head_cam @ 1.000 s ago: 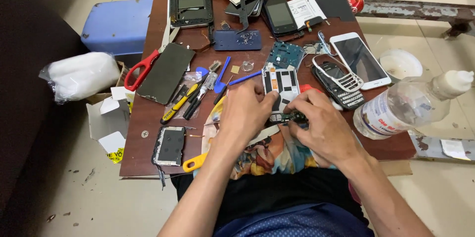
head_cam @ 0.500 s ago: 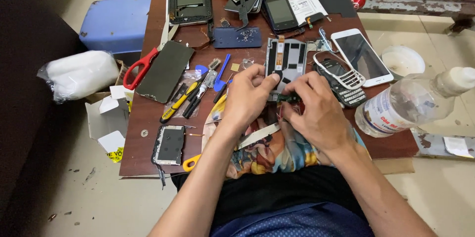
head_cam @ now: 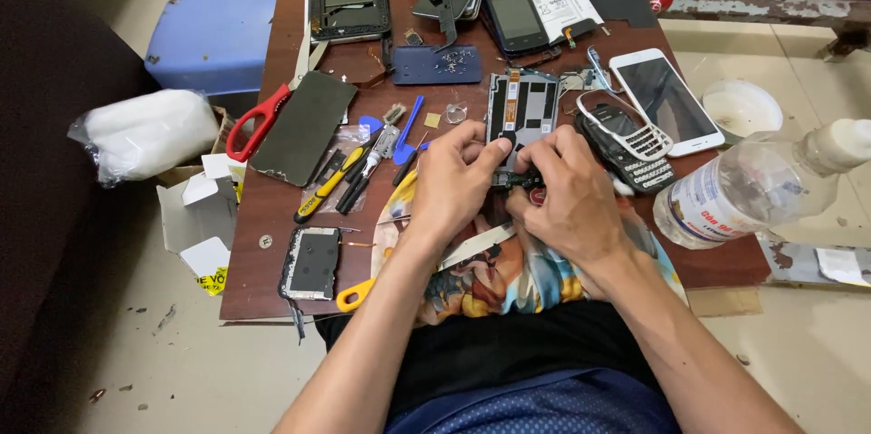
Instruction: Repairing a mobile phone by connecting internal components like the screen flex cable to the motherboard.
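At the near edge of the counter [head_cam: 272, 207], both your hands work an opened phone frame

Your left hand [head_cam: 458, 182] steadies the phone frame [head_cam: 522, 112]; right hand [head_cam: 567, 194] fingers are pinched on a small dark part [head_cam: 517, 182] at its lower end, so the step looks like fine disassembly; beyond lie a keypad phone [head_cam: 626, 139] and white smartphone [head_cam: 665, 98]

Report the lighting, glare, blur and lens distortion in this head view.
Head view: soft, even light with faint shadows under the left hand and right hand; mild glare on the white smartphone screen and the plastic bottle; the opened phone frame is sharp; wide-angle bending shows along the table edges.
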